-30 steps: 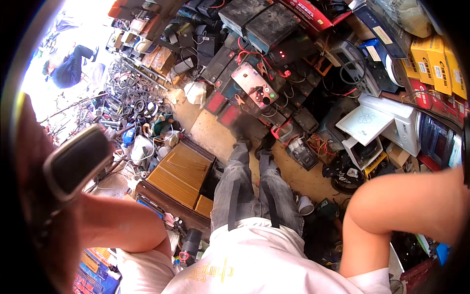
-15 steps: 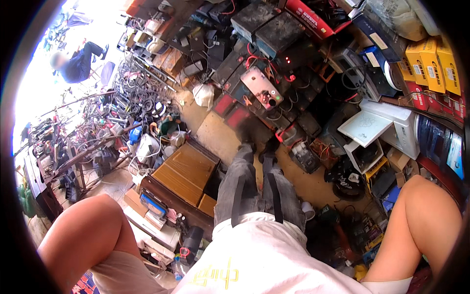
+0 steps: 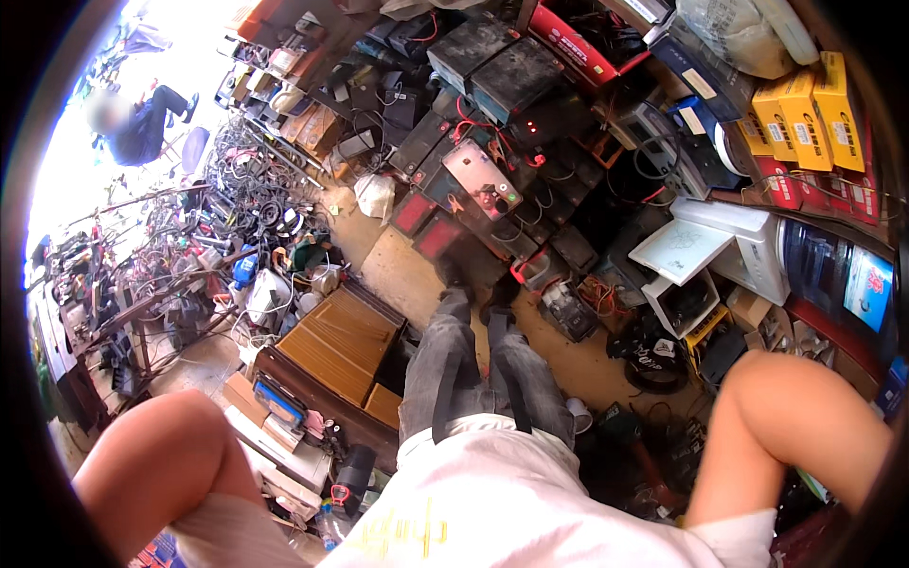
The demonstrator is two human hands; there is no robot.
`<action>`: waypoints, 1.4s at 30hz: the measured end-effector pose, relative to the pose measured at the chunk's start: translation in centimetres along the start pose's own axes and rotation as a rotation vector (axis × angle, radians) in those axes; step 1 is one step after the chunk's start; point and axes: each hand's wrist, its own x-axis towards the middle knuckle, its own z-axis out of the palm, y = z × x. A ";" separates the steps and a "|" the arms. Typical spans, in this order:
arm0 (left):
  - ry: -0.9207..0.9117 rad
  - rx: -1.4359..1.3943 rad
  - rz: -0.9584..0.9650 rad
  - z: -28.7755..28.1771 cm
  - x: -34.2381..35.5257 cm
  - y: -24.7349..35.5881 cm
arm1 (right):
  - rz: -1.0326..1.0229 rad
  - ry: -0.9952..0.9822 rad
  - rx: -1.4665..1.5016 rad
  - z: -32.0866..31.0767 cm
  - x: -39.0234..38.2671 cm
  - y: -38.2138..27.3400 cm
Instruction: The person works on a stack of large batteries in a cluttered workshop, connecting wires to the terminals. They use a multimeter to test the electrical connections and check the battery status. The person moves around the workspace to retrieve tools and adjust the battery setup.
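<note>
Left of the wooden cabinet [image 3: 341, 346], a bent left arm [image 3: 161, 454] is seen, with the left hand outside the frame, so its opening and any hold cannot be told. Just below the cabinet, grey trousers [image 3: 473, 379] and a white shirt [image 3: 511, 502] are shown. The cabinet itself, nearest the left arm, is judged heavy and stiff; it would best be taken by its top edges with both hands. Above the cabinet, dark batteries [image 3: 511, 66] with red leads are stacked. Right of the cabinet, a white box-shaped machine [image 3: 729, 246] is set, and a bent right arm [image 3: 786, 426] is seen; the right hand is likewise hidden.
</note>
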 end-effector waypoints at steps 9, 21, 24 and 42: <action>0.102 0.208 -0.207 -2.2 -4.9 1.5 | 0.497 -0.069 -0.221 4.7 -5.9 3.4; 0.549 -0.506 -1.173 -4.6 -23.2 -2.8 | 0.358 -0.248 -0.247 11.7 -10.4 9.8; 0.672 -0.571 -1.262 -5.5 -26.3 -3.9 | 0.182 -0.280 -0.207 12.9 -11.1 8.8; 0.689 -0.317 -1.246 5.3 -25.1 -8.4 | 0.664 -0.414 0.220 12.0 -18.5 -5.8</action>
